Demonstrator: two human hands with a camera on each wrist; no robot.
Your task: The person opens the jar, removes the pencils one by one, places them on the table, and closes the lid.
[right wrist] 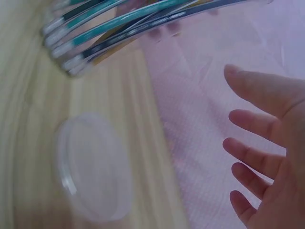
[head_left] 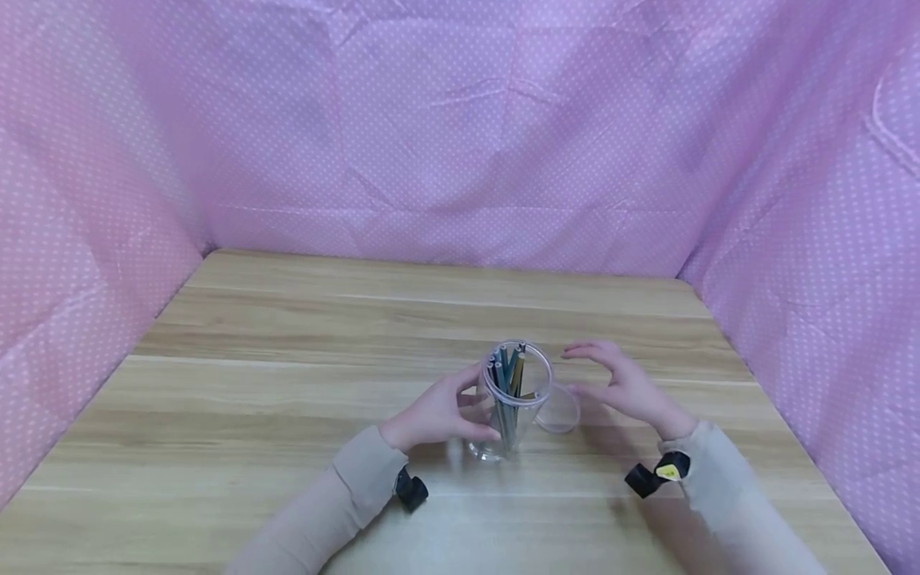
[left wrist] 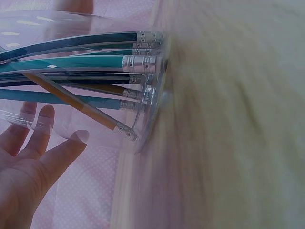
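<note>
Several pencils (head_left: 509,383) stand bundled in a clear plastic jar (head_left: 512,403) that sits upright near the middle of the worktop (head_left: 287,383), a little toward our near edge. Our left hand (head_left: 438,414) wraps its fingers (head_left: 470,399) around the jar's left side, about halfway up the wall. Our right hand (head_left: 625,387) hovers just right of the jar with its fingers spread and relaxed, holding nothing. The jar's clear lid (head_left: 557,409) lies flat on the worktop just beside the jar, between it and our right hand. We judge the jar to be light, stiff and smooth, so it may slip in a loose hold and tip easily, being tall and narrow with the pencils leaning inside. A grasp around the middle of the wall, as our left hand has it, looks the steadiest place. The jar's long axis runs vertically, with the open mouth pointing up. In the left wrist view the pencils' metal-banded eraser ends (left wrist: 139,63) rest against the jar's base, so their tips point up toward the mouth, leaning slightly.
</note>
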